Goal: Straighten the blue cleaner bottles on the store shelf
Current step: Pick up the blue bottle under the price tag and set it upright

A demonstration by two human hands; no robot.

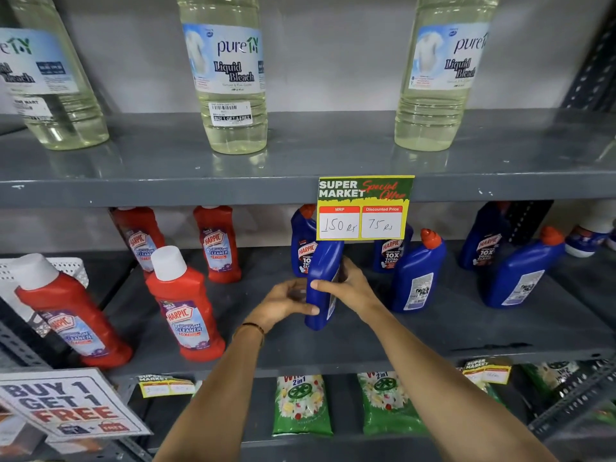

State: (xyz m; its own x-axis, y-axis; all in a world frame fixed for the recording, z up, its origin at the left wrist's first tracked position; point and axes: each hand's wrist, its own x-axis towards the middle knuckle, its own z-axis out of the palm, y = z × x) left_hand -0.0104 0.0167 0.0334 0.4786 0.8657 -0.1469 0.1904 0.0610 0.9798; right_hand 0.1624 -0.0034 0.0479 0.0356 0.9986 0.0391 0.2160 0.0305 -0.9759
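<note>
I am gripping one blue Harpic bottle (pixel 321 285) with both hands, left hand (pixel 286 303) and right hand (pixel 346 286), its long axis upright, cap hidden behind the price tag (pixel 365 208).

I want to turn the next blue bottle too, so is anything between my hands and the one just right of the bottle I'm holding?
Nothing visible. Both hands, left and right, grip the held bottle; bare shelf separates it from the next blue bottle.
</note>
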